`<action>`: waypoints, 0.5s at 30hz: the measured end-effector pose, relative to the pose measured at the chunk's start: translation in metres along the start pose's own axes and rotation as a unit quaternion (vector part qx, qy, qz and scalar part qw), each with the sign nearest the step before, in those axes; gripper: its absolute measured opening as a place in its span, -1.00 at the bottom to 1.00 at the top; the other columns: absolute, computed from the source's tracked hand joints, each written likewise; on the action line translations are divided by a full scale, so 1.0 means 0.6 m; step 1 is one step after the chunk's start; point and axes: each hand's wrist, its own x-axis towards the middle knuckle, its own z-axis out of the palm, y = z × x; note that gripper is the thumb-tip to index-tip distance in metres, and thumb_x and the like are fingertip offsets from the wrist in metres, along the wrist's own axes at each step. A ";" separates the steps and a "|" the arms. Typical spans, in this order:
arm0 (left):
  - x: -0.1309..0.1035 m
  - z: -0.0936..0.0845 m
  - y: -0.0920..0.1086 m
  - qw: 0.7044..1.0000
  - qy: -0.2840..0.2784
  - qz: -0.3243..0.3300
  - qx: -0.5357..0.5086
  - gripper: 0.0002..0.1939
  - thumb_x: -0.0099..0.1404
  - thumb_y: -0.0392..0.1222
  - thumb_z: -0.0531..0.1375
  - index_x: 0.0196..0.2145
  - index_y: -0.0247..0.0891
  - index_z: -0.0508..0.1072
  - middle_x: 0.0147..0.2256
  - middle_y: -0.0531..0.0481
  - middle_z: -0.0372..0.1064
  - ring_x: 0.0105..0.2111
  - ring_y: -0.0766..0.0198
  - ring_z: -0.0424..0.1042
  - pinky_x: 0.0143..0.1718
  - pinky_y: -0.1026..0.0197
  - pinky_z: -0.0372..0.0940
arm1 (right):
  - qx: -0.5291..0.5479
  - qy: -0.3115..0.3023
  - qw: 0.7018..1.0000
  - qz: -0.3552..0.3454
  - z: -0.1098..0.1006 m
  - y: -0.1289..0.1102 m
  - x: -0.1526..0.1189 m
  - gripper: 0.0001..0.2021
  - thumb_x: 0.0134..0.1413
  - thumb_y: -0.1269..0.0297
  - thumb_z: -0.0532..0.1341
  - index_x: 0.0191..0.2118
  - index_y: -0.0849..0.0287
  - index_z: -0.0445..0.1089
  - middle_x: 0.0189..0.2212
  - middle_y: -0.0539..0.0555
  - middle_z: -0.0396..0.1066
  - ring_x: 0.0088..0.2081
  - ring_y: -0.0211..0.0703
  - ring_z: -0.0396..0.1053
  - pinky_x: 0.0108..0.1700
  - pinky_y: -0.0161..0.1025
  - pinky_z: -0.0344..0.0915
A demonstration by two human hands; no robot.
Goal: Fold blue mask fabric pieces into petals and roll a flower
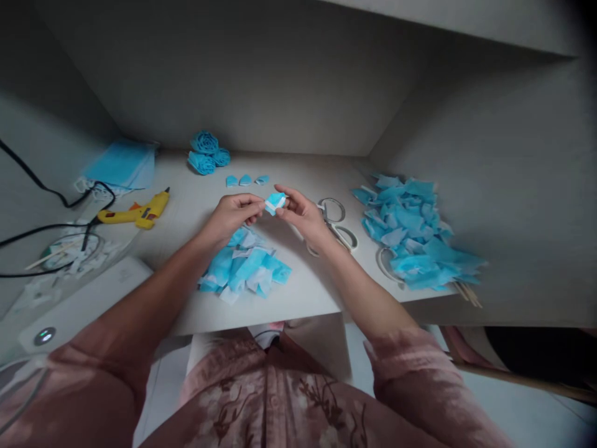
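Fingers (252, 200) of the left hand (231, 218) are pinched on the left corner of a small folded blue piece (275, 203), while those of the right hand (303, 214) grip its right side, thumb low and forefinger above. It sits between the two sets of fingertips, raised over the worktop (312, 289), with a white strip across it; the fold seems pointed at the top, though it is too small to be sure. Just beyond lie three folded bits (245, 180) in a row, with rolled blue flowers (204, 142) farther back. Loose scraps (252, 269) lie below the left hand, scissors (346, 238) lie partly behind the right wrist, and a larger heap (405, 218) spreads to the right. On the left rests a yellow glue gun (153, 210).
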 end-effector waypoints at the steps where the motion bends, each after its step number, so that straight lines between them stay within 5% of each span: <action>1: -0.001 0.001 0.001 1.000 -0.001 -0.001 0.006 -0.72 0.01 -0.01 0.40 -0.47 -0.29 0.52 -0.54 0.07 0.36 -0.55 0.41 0.24 -0.49 0.31 0.13 | -0.006 0.006 1.000 0.000 0.003 0.001 -0.001 -0.40 0.03 0.03 0.43 0.19 -0.01 0.40 -0.28 -0.01 0.46 -0.24 -0.18 0.39 -0.05 -0.17 0.42; 9: 0.008 -0.019 0.005 0.999 0.048 0.012 0.009 -0.76 0.13 -0.16 0.29 -0.27 -0.34 0.62 -0.44 0.01 0.44 -0.54 0.41 0.29 -0.52 0.34 0.14 | 0.001 0.076 0.997 0.035 -0.025 0.003 0.016 -0.55 0.02 0.26 0.33 0.08 0.04 0.39 -0.42 -0.11 0.32 -0.33 -0.26 0.37 -0.13 -0.24 0.44; 15: 0.022 -0.040 -0.004 0.995 0.087 0.015 -0.054 -0.77 0.12 -0.21 0.26 -0.27 -0.37 0.59 -0.42 0.01 0.42 -0.55 0.43 0.31 -0.54 0.35 0.14 | -0.131 0.086 0.980 0.122 -0.076 -0.011 0.099 -0.61 0.12 0.43 0.21 0.09 0.14 0.43 -0.27 0.05 0.46 -0.32 -0.25 0.43 -0.28 -0.28 0.47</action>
